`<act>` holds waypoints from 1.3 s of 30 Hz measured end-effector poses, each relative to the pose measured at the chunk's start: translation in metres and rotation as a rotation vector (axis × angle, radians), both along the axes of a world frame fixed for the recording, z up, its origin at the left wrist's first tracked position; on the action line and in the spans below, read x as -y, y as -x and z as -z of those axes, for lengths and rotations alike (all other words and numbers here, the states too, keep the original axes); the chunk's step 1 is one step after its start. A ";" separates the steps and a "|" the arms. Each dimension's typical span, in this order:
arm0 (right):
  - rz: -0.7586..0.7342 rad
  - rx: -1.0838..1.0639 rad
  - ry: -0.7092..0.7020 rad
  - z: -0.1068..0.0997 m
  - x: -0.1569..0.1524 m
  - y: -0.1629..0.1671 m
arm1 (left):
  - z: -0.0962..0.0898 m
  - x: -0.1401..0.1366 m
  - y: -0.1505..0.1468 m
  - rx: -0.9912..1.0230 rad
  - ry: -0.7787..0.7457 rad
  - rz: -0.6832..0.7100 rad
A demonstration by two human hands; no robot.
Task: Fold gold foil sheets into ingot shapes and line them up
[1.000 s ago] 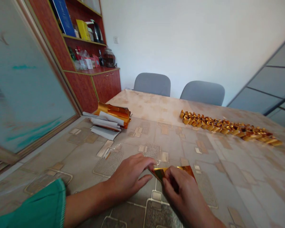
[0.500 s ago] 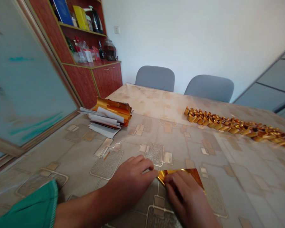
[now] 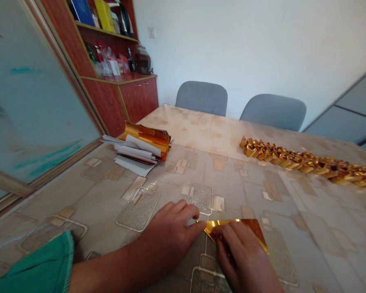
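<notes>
A folded sheet of gold foil paper (image 3: 253, 228) lies on the patterned tablecloth in front of me. With thumb and fingers curled together, my left hand (image 3: 173, 232) grips its left corner. My right hand (image 3: 242, 252) rests over the paper's lower middle, its fingers bent and pressing on the sheet, hiding part of it. The right end of the paper sticks out past my right hand, flat and pointed.
Loose gold and white paper sheets (image 3: 146, 142) are piled at the left. Folded gold paper pieces (image 3: 299, 159) stand in long rows at the right. Two grey chairs (image 3: 201, 97) back the table (image 3: 189, 122). A glass sliding door (image 3: 42, 106) borders the left edge.
The view has shifted slightly. Both hands stay on the gold paper, with my right fingers moved a little along it and more of its upper edge showing.
</notes>
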State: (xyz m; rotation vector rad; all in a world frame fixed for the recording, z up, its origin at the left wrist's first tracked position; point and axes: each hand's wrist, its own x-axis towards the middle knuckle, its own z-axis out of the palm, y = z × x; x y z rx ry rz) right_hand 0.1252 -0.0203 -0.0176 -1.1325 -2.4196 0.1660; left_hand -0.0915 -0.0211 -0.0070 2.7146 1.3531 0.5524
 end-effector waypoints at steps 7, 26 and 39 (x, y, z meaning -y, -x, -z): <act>0.055 -0.005 0.039 -0.006 -0.002 -0.004 | -0.003 -0.002 0.003 -0.007 -0.023 0.006; 0.109 0.009 0.079 -0.004 -0.003 0.002 | -0.009 0.020 -0.010 -0.002 0.066 0.259; 0.129 0.106 0.124 -0.010 -0.006 0.004 | -0.019 0.024 -0.003 0.010 0.244 0.208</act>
